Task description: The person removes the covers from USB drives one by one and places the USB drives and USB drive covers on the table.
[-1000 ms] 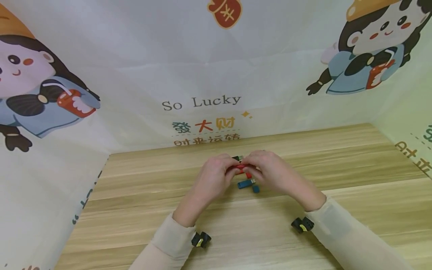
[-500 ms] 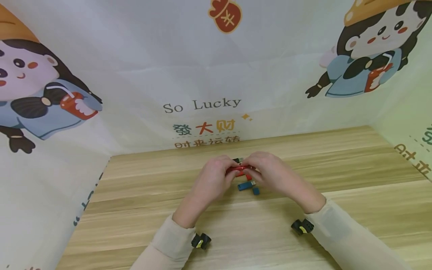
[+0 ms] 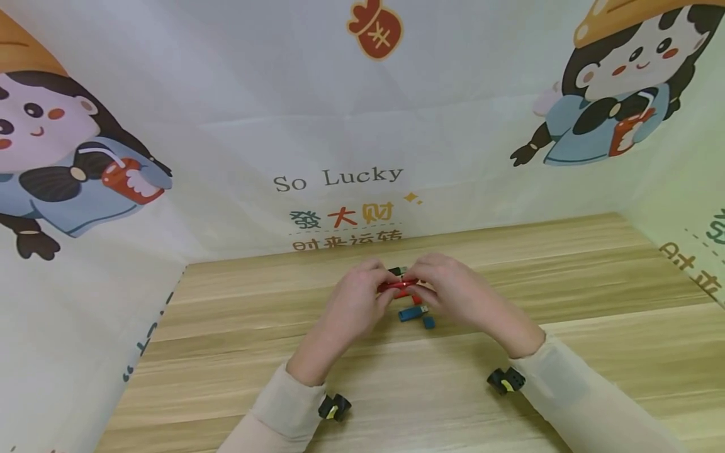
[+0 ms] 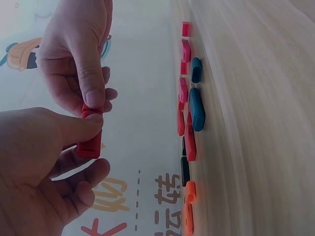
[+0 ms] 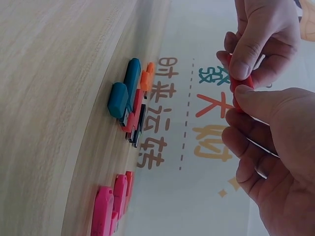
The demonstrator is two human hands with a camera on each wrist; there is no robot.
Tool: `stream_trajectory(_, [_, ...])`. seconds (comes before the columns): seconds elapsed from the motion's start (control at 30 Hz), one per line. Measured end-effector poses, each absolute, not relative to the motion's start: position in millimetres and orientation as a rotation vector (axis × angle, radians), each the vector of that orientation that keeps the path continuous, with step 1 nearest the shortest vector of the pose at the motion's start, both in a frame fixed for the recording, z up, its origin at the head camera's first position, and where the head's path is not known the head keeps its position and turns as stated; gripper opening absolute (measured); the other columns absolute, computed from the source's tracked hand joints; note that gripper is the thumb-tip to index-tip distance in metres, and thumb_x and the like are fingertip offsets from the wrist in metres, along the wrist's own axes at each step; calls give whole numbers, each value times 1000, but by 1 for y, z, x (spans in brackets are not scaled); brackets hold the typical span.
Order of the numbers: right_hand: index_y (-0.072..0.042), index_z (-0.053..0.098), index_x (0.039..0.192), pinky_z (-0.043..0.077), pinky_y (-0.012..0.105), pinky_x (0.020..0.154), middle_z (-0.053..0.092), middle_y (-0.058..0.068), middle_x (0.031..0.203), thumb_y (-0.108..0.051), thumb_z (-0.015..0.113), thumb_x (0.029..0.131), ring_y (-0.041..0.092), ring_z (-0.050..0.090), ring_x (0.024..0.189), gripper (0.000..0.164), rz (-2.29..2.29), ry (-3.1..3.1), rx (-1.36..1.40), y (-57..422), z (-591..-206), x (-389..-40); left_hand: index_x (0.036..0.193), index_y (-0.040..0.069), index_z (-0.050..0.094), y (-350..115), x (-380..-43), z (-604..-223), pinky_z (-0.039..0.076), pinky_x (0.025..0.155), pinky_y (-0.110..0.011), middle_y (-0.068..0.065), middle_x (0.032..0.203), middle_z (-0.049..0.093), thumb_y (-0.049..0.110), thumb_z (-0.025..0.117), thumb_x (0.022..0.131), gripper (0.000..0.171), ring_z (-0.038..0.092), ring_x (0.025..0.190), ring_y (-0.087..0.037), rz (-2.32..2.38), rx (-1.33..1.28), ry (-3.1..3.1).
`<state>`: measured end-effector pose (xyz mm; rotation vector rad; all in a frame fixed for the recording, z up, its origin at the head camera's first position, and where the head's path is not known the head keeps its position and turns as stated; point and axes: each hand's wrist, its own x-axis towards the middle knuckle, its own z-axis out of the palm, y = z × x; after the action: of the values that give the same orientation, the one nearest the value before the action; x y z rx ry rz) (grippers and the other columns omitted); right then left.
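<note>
Both hands hold a small red USB flash drive (image 4: 90, 142) between them, raised above the table. My left hand (image 3: 359, 292) pinches one end of it between thumb and fingers. The other end is pinched by my right hand (image 3: 455, 289), with the two thumbs close together on the drive in the left wrist view. Fingers cover much of the drive. Below the hands lie a blue flash drive (image 3: 410, 314), its metal plug showing, and a separate blue cap (image 3: 428, 323). A black drive (image 3: 394, 272) is partly hidden behind the fingertips.
More capless drives and caps lie in a cluster on the wooden table (image 3: 272, 352), including an orange cap (image 4: 191, 191), an orange body (image 4: 188, 219) and pink pieces (image 5: 102, 209). A printed white cloth (image 3: 238, 157) stands behind the table and along its sides.
The hands keep their pinch on the red drive, and a small bright spot now shows between their fingertips. The head view has tilted slightly, shifting the scene down. The blue pieces lie as before.
</note>
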<state>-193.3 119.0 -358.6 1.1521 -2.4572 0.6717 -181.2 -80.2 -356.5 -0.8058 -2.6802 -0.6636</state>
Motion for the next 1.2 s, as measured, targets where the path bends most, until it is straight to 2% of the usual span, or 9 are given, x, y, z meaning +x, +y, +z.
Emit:
stream_trajectory(0.23, [-14, 70, 91, 47, 24, 67, 58, -8, 85, -12, 71, 87, 7, 52, 76, 4, 664, -2461, 1151, 119, -358, -193, 92, 14, 73, -85, -181, -355, 45, 65, -22, 8, 85, 54, 18, 73, 86, 7, 51, 73, -6, -654, -828, -2655])
stream_trajectory(0.37, [-13, 70, 92, 48, 24, 67, 59, -8, 87, -15, 71, 88, 7, 52, 77, 5, 667, -2492, 1140, 120, -359, -192, 91, 15, 72, -87, -181, -356, 45, 66, -23, 8, 85, 57, 15, 74, 85, 6, 51, 73, -7, -684, -824, -2644])
stream_trajectory(0.83, [-12, 70, 93, 46, 24, 64, 61, -8, 83, -14, 73, 86, 8, 51, 73, 9, 652, -2488, 1151, 129, -360, -189, 92, 16, 73, -103, -185, -362, 47, 72, -25, 10, 87, 57, 15, 72, 87, 5, 53, 78, -7, -676, -755, -2696])
stream_trajectory(1.1, [-13, 71, 98, 49, 23, 68, 65, -8, 90, -13, 73, 86, 8, 56, 78, 12, 630, -2529, 1146, 135, -361, -186, 94, 14, 73, -110, -189, -368, 50, 78, -27, 8, 90, 60, 12, 73, 86, 8, 57, 83, -9, -668, -731, -2709])
stream_trajectory(1.13, [-13, 71, 98, 50, 25, 74, 65, -8, 91, -13, 73, 86, 8, 57, 79, 12, 625, -2533, 1144, 136, -361, -186, 94, 14, 73, -111, -189, -369, 50, 79, -27, 7, 90, 61, 12, 73, 86, 8, 58, 83, -9, -666, -727, -2713])
stream_trajectory(1.2, [-14, 71, 98, 51, 26, 75, 66, -7, 92, -13, 73, 86, 8, 59, 81, 12, 624, -2543, 1140, 138, -362, -184, 95, 13, 73, -112, -189, -370, 50, 80, -28, 6, 91, 61, 10, 73, 86, 10, 58, 84, -10, -662, -715, -2725])
